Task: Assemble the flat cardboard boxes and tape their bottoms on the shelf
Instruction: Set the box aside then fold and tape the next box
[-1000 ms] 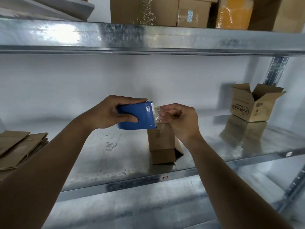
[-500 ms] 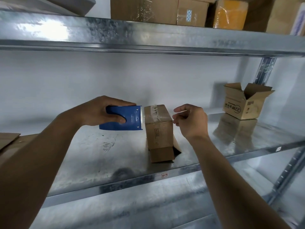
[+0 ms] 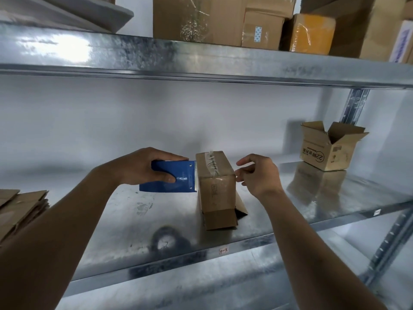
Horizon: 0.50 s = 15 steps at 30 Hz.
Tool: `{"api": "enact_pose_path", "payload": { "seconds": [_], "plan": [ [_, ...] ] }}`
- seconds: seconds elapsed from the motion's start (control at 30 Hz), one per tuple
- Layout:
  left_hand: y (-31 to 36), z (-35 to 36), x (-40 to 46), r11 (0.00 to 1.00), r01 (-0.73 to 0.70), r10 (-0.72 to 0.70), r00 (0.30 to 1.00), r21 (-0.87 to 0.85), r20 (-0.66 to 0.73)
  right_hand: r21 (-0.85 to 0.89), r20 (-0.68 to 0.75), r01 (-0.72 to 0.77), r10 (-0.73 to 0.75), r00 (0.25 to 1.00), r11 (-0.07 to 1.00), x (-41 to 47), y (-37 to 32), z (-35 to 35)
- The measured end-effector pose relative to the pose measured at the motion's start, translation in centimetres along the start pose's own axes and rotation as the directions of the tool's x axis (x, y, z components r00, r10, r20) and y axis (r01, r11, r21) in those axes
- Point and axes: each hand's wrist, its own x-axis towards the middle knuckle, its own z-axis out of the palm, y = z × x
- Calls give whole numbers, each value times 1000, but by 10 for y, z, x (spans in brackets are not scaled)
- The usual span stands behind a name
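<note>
Left to right along the shelf (image 3: 290, 222): my left hand (image 3: 143, 167) clasps the blue tape dispenser (image 3: 172, 179) beside the upturned box (image 3: 215, 186), mid-shelf near the front edge; my right hand (image 3: 259, 175) hovers loosely curled, holding nothing. Wrinkled tape (image 3: 212, 163) may lift unless pressed.

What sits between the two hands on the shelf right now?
In the head view, the upturned cardboard box with clear tape across its top stands between the left hand, holding the blue tape dispenser, and the empty right hand.
</note>
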Motion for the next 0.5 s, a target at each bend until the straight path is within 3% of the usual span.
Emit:
{"api": "enact_pose_path", "payload": {
  "seconds": [0.23, 0.5],
  "plan": [
    [-7, 10, 12, 1000, 1, -2, 999, 18, 32, 202, 192, -181, 142, 971, 963, 14, 11, -9],
    [-13, 18, 25, 1000, 16, -16, 998, 0, 68, 373, 201, -257, 192, 961, 891, 24, 32, -6]
  ]
}}
